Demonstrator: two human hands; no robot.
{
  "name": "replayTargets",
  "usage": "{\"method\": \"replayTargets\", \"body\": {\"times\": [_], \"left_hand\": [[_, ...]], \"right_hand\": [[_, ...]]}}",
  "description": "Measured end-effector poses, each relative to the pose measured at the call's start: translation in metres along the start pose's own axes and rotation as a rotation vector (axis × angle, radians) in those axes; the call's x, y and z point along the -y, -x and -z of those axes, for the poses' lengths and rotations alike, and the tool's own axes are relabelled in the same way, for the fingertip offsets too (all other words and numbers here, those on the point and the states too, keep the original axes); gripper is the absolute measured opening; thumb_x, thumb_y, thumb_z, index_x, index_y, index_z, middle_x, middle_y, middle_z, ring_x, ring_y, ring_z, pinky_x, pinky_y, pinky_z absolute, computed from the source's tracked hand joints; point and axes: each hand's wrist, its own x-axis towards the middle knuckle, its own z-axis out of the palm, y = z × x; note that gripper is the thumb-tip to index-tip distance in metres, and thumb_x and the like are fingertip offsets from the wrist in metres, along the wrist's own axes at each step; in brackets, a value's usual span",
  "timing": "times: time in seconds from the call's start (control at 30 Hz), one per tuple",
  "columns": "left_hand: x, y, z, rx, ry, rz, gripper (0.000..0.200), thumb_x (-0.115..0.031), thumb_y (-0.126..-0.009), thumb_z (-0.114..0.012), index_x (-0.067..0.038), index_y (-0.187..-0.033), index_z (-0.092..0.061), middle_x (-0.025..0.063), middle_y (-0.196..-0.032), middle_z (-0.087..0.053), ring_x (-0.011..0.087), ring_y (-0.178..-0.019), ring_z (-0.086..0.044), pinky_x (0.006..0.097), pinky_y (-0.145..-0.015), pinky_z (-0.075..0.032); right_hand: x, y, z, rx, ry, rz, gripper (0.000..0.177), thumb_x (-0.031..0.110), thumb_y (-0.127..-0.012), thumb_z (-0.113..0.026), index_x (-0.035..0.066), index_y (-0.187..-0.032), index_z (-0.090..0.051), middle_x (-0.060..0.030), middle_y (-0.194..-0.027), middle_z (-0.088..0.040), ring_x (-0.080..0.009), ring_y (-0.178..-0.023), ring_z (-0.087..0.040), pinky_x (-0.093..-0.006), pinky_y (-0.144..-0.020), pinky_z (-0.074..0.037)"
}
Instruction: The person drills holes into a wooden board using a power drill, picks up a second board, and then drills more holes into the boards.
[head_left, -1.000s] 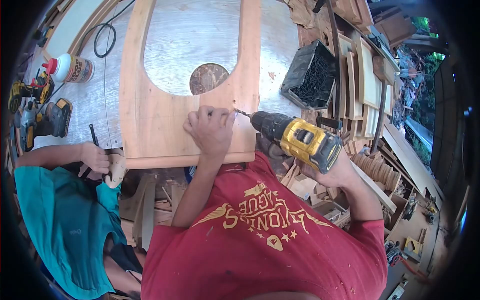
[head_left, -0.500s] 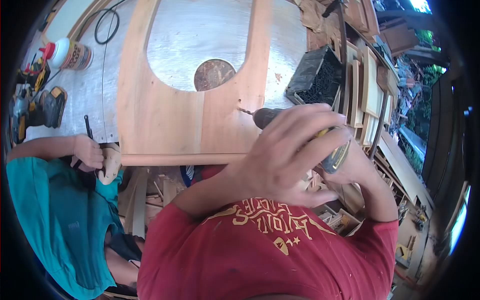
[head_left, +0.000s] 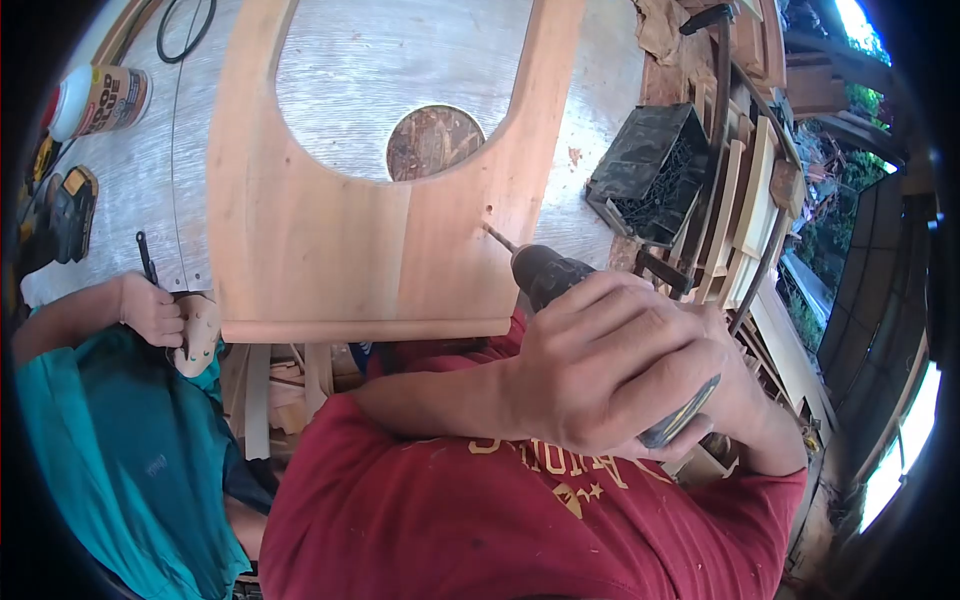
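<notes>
A cordless drill (head_left: 552, 276) points up and left over a wooden panel (head_left: 310, 250) with a large rounded cutout. Its drill bit (head_left: 502, 238) meets the panel just below a small hole (head_left: 489, 209). My left hand (head_left: 615, 365) is closed over the back of the drill, its fingers wrapped across the body. Behind it my right hand (head_left: 725, 350) grips the drill too, mostly hidden by the left. Part of the drill's dark and yellow end (head_left: 680, 412) shows beneath my left fingers.
At left, a co-worker's hand (head_left: 152, 312) is beside a tan piece with green dots (head_left: 197, 335). A wood glue bottle (head_left: 105, 100) and a tool battery (head_left: 73, 212) lie on the metal-coloured tabletop (head_left: 150, 180). A black box of screws (head_left: 650, 170) sits right, near stacked boards (head_left: 745, 190).
My left hand has closed down over the drill from a looser, spread pose. The drill is angled more steeply, its bit still at the panel. The view has shifted slightly.
</notes>
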Motion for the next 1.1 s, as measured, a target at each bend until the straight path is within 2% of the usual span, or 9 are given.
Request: {"method": "replayTargets", "body": {"times": [0.07,0.17,0.5,0.6,0.77,1.1], "left_hand": [[0.001,-0.002,0.000,-0.008,0.005,0.006,0.055,-0.017,-0.054,-0.089,0.001,-0.102,-0.069,0.0133,-0.092,-0.069,0.0286,-0.078,-0.071,0.0398,-0.067,-0.057],[0.005,-0.002,-0.004,-0.034,0.012,0.007,0.057,-0.016,-0.050,-0.088,0.000,-0.101,-0.069,0.0126,-0.091,-0.070,0.0277,-0.078,-0.071,0.0392,-0.068,-0.058],[0.005,-0.005,-0.009,-0.062,-0.023,0.058,0.051,-0.021,-0.052,-0.085,-0.004,-0.097,-0.068,0.0114,-0.083,-0.070,0.0249,-0.073,-0.070,0.0363,-0.066,-0.058],[0.007,-0.001,-0.010,-0.072,-0.024,0.053,0.051,-0.022,-0.052,-0.085,-0.005,-0.097,-0.068,0.0108,-0.082,-0.070,0.0246,-0.072,-0.070,0.0359,-0.065,-0.058],[0.007,0.001,-0.007,-0.050,0.018,0.061,0.054,-0.023,-0.053,-0.086,-0.006,-0.101,-0.067,0.0107,-0.085,-0.071,0.0247,-0.074,-0.070,0.0363,-0.066,-0.058],[0.009,0.001,-0.002,-0.003,0.014,0.060,0.048,-0.025,-0.066,-0.088,-0.007,-0.105,-0.067,0.0102,-0.090,-0.072,0.0245,-0.077,-0.071,0.0385,-0.071,-0.059]], "right_hand": [[0.001,-0.004,0.003,0.074,-0.036,-0.094,0.038,0.022,-0.075,-0.076,0.004,-0.106,-0.066,-0.0128,-0.095,-0.072,-0.0355,-0.085,-0.072,-0.0413,-0.073,-0.057],[0.000,-0.007,0.006,0.059,-0.055,-0.030,0.040,0.024,-0.075,-0.077,0.004,-0.108,-0.065,-0.0139,-0.096,-0.070,-0.0356,-0.085,-0.071,-0.0416,-0.072,-0.057],[-0.021,-0.005,0.000,0.040,0.052,0.186,0.041,0.026,-0.074,-0.077,0.004,-0.107,-0.066,-0.0120,-0.099,-0.065,-0.0316,-0.085,-0.069,-0.0414,-0.067,-0.057],[-0.018,-0.009,-0.003,0.006,0.117,0.212,0.046,0.026,-0.074,-0.077,0.002,-0.111,-0.065,-0.0127,-0.101,-0.064,-0.0307,-0.085,-0.069,-0.0398,-0.063,-0.057],[-0.018,-0.010,-0.001,0.044,0.063,0.203,0.053,0.027,-0.074,-0.078,-0.001,-0.117,-0.064,-0.0135,-0.107,-0.066,-0.0305,-0.089,-0.070,-0.0393,-0.064,-0.058],[-0.022,-0.012,-0.003,0.031,0.074,0.205,0.057,0.024,-0.073,-0.079,-0.004,-0.120,-0.063,-0.0149,-0.112,-0.067,-0.0310,-0.092,-0.071,-0.0395,-0.066,-0.060]]}}
